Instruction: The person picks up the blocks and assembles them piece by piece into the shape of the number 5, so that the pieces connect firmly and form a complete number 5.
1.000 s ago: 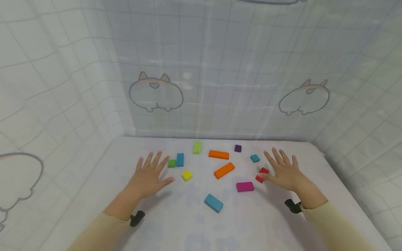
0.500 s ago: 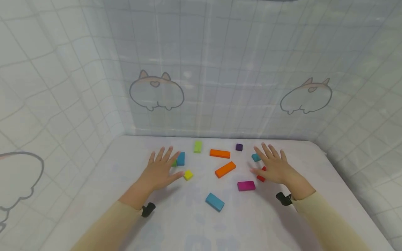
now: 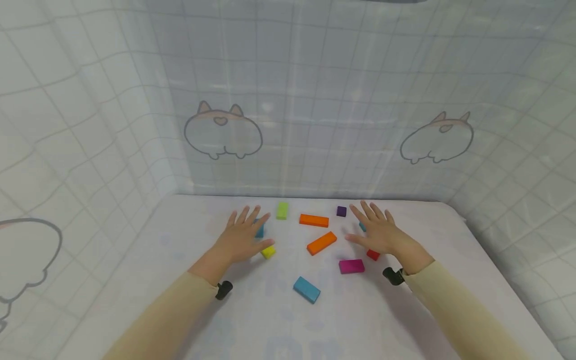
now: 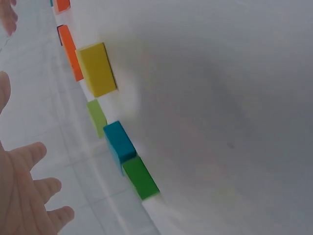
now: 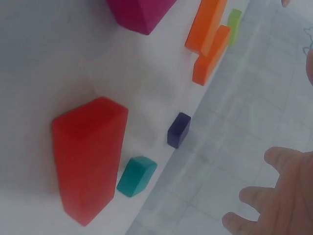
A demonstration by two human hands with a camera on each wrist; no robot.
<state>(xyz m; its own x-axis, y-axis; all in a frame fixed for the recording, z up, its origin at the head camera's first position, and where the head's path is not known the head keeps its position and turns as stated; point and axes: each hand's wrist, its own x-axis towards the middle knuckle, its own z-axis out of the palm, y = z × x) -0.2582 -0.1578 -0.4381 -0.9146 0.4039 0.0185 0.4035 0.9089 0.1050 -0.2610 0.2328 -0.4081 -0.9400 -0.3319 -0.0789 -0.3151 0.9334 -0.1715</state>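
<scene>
Both hands hover palm down over the white table, fingers straight and spread, holding nothing. My left hand (image 3: 238, 241) is above the left blocks: it overlaps a yellow block (image 3: 268, 252) and a blue block (image 3: 259, 229) in the head view, and hides a green block (image 4: 141, 178) that the left wrist view shows. My right hand (image 3: 380, 236) is over a red block (image 5: 90, 159) and a teal block (image 5: 137, 176), both partly covered in the head view. Between the hands lie two orange blocks, one farther back (image 3: 314, 220) and one slanted (image 3: 321, 243).
A magenta block (image 3: 351, 266) and a blue block (image 3: 307, 290) lie nearer the front. A light green block (image 3: 282, 211) and a dark purple block (image 3: 341, 211) lie toward the back edge. White tiled-pattern sheets (image 3: 288, 125) stand behind and at both sides of the table (image 3: 252, 325).
Both hands have moved inward and slightly farther back, the left one rightward and the right one leftward. The blocks have stayed in place.
</scene>
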